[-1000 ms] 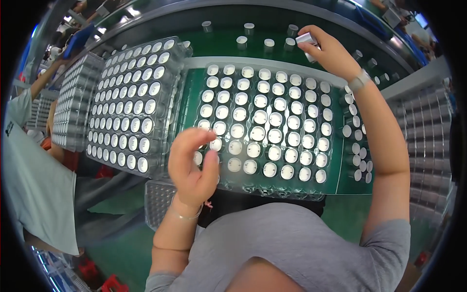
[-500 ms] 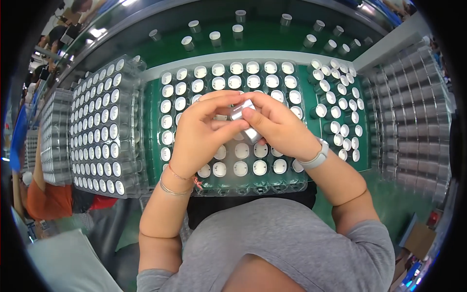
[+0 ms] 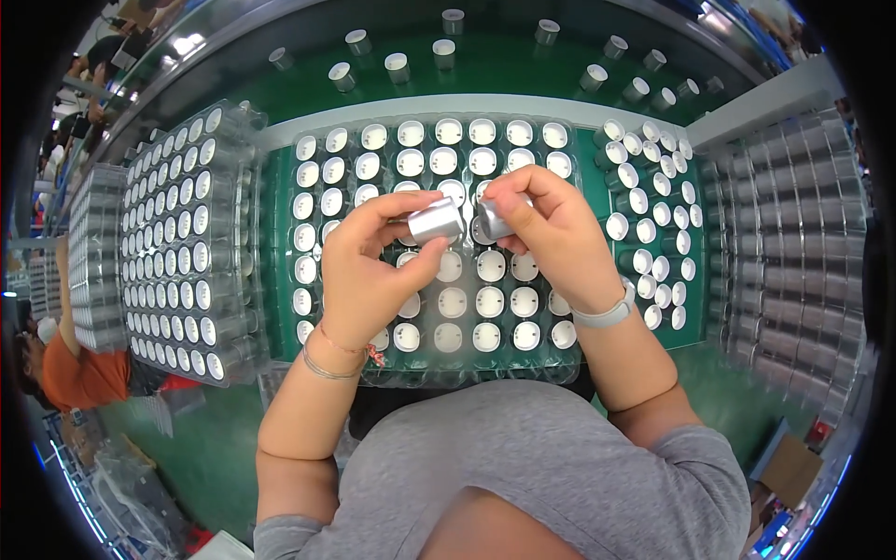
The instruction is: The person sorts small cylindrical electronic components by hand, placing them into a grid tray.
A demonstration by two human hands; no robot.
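My left hand (image 3: 364, 266) grips a silver metal can (image 3: 435, 220) between thumb and fingers, its side turned up. Close beside it, my right hand (image 3: 555, 233) pinches a second silver can (image 3: 492, 222), tilted and partly covered by the fingers. A small gap separates the two cans. Both hands hover over a clear plastic tray (image 3: 467, 375) filled with rows of upright cans with white round tops. My hands and forearms hide part of those rows.
Loose white-topped cans (image 3: 637, 200) stand to the right on the green table. Stacked clear trays of cans (image 3: 201, 221) rise at left; stacked trays (image 3: 789, 252) stand at far right. Beyond a pale rail, scattered cans stand on a green belt (image 3: 495, 65). An orange-sleeved person (image 3: 89, 378) is at left.
My hands, close together before around silver metal, have moved apart, and each now shows its own can. The view has shifted slightly.
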